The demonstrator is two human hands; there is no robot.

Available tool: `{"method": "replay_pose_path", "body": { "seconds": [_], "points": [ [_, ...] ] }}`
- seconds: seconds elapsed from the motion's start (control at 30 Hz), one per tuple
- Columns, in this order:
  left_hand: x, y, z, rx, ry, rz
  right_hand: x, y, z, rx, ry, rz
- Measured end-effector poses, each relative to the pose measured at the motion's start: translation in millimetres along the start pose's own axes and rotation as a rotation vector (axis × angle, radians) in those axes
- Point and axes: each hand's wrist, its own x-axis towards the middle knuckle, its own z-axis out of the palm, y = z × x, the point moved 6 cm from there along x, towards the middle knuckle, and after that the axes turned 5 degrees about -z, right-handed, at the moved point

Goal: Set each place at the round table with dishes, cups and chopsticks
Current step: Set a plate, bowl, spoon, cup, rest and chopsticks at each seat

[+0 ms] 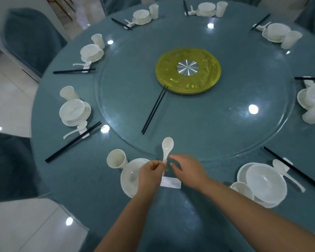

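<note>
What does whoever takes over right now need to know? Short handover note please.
Left hand pinches the white spoon by its handle; right hand open beside it.
Near place: cup, bowl and white rest are down.
Loose black chopsticks lie on the glass turntable.
Done: the other visible places look set.
Left: lay spoon on the rest, bring the chopsticks over.
</note>
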Motion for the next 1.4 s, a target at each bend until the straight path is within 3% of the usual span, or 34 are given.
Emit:
{"method": "replay_pose_path", "body": {
  "seconds": [0.17,0.33,1.4],
  "points": [
    [-25,-48,4,-0.183,-0.058,-0.161,-26,17,29,-0.108,-0.082,0.041],
    [-41,-86,7,-0.177,-0.07,-0.253,-40,36,45,-0.14,-0.106,0.103],
    [-29,-116,14,-0.167,-0.028,-0.305,-31,36,55,-0.169,-0.064,0.027]
  ]
}}
